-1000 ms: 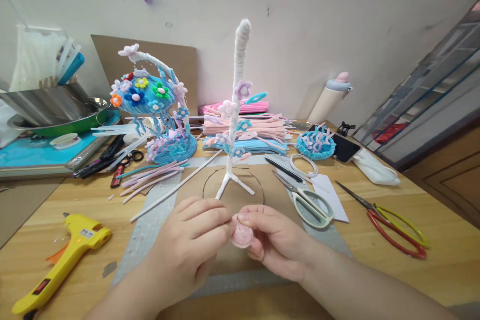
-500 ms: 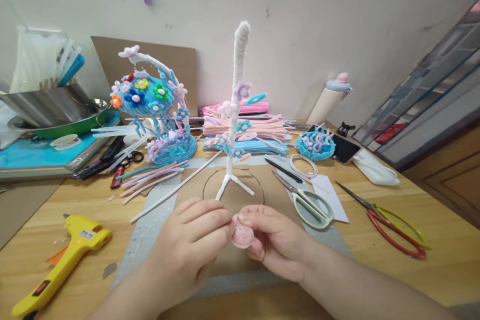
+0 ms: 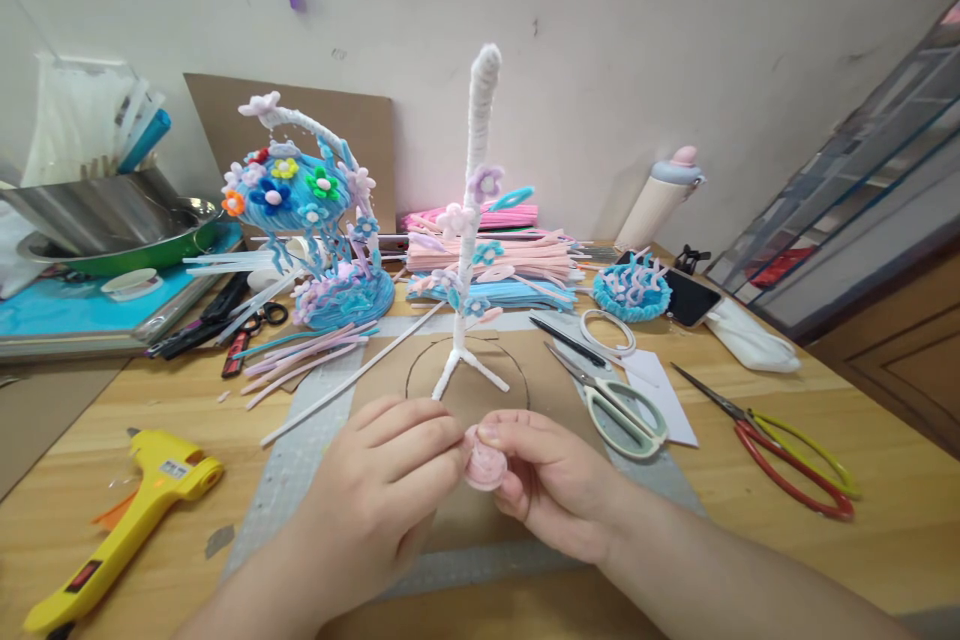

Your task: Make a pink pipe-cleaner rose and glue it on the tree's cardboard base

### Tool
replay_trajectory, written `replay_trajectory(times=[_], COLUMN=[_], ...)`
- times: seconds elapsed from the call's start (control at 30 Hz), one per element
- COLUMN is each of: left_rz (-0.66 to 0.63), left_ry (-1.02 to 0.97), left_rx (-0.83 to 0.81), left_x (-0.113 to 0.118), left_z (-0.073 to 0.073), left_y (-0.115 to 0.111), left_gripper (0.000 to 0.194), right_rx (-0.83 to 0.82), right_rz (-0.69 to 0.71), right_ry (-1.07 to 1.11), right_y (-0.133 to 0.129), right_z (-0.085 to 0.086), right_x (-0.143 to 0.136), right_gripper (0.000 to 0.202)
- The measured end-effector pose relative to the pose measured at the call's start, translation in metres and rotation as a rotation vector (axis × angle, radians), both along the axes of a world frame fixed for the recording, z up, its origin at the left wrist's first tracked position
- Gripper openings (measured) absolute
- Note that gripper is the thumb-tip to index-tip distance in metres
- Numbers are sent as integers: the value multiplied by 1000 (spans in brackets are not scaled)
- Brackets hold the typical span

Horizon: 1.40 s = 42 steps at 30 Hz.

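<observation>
Between my hands is a small pale pink coil of pipe cleaner [image 3: 486,465], wound into a flat disc. The fingers of my left hand [image 3: 394,480] are closed on its left edge, the fingertips partly hidden. My right hand [image 3: 551,480] pinches its upper right side between thumb and fingers. Just beyond stands a white wrapped stem [image 3: 478,120] with splayed feet, carrying pink, purple and blue pipe-cleaner flowers [image 3: 485,182]. It rests on brown cardboard [image 3: 555,370] marked with a drawn circle.
A yellow glue gun [image 3: 161,490] lies at left. To the right are green-handled scissors [image 3: 626,415] and red-and-yellow-handled scissors [image 3: 795,470]. Behind are bundled pipe cleaners [image 3: 517,255], a finished flower-covered craft [image 3: 289,195], a blue coiled base [image 3: 631,290] and a bottle [image 3: 656,200].
The pink coil is turned slightly and sits a touch higher between my fingers. Both hands stay in nearly the same place.
</observation>
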<state>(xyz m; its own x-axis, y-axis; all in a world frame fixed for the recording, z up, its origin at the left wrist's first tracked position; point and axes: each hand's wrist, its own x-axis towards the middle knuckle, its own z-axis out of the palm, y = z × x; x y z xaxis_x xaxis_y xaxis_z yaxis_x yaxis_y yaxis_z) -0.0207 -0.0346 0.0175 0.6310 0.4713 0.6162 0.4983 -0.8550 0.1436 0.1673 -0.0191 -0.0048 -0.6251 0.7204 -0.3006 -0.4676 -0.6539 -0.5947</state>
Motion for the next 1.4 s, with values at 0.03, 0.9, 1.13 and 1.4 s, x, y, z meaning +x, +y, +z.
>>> replay_trajectory(times=[0.03, 0.9, 1.13, 1.4], left_rz=[8, -2, -3, 13], left_ry=[15, 65, 68, 61], left_rx=[9, 55, 44, 32], left_x=[0, -2, -2, -2], left_z=[0, 4, 6, 3], left_y=[0, 1, 0, -1], left_gripper=[23, 34, 40, 37], right_rx=[-7, 83, 108, 183], right_rz=[-11, -122, -161, -236], right_ry=[-3, -79, -118, -257], right_y=[0, -1, 0, -2], right_z=[0, 2, 2, 2], right_x=[0, -3, -3, -4], right_gripper=[15, 20, 24, 30])
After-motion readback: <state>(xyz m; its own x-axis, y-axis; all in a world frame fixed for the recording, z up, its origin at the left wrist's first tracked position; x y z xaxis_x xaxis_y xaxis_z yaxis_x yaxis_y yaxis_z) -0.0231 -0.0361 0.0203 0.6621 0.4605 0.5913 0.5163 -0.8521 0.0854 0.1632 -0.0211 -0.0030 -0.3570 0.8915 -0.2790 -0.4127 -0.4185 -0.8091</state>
